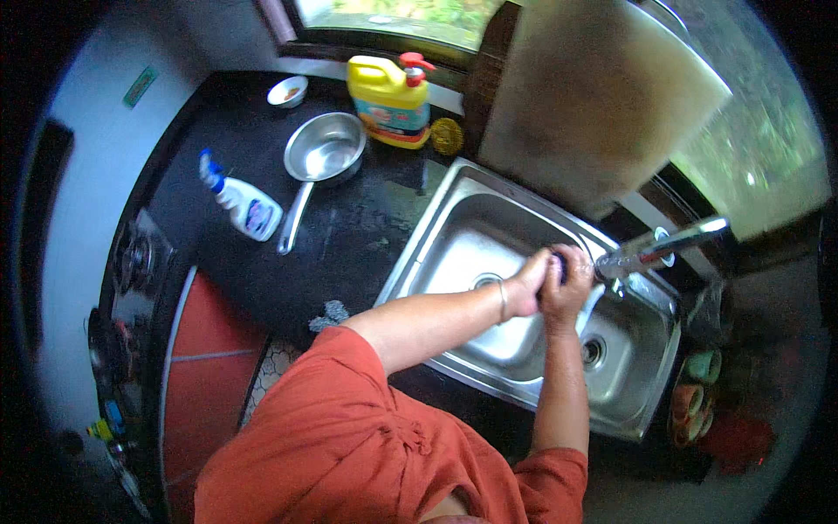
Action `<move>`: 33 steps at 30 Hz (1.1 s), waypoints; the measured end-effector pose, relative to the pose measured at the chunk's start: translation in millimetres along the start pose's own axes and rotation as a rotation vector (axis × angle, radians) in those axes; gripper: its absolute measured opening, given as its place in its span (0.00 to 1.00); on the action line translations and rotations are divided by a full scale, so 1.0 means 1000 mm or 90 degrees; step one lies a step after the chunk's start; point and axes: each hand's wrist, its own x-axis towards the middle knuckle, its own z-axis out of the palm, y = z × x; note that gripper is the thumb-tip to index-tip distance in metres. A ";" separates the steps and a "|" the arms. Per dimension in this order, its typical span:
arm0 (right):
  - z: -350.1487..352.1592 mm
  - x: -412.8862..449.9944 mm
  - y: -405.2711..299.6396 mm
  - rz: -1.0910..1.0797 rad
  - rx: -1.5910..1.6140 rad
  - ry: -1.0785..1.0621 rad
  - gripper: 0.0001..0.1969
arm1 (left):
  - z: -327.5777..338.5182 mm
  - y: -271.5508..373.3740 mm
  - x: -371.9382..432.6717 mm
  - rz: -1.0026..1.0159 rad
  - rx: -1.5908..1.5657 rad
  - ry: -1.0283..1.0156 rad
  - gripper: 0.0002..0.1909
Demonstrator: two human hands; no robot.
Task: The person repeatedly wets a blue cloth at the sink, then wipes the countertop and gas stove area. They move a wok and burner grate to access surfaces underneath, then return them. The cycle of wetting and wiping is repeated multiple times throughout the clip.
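Note:
My left hand (527,283) and my right hand (567,288) are pressed together above the double-bowl stainless steel sink (452,268). Between them they grip a small dark object (560,263), mostly hidden by the fingers and too blurred to name. A bangle circles my left wrist. The chrome faucet (661,252) reaches toward my right hand, and wet glints show on the fingers there. Beneath the left forearm lies the larger bowl with its drain. The smaller bowl, with a second drain (594,352), is right of my right wrist.
On the dark counter (353,229) stand a steel saucepan (325,147), a spray bottle (252,209), a yellow pump jug (391,105) and a small white bowl (288,92). A grey scouring pad (329,316) lies near my left elbow. A large board (589,98) leans behind the sink. Cups (689,399) stand right.

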 end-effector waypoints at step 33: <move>0.003 0.000 -0.009 0.128 0.181 -0.033 0.09 | -0.006 0.020 0.019 0.005 0.012 -0.089 0.16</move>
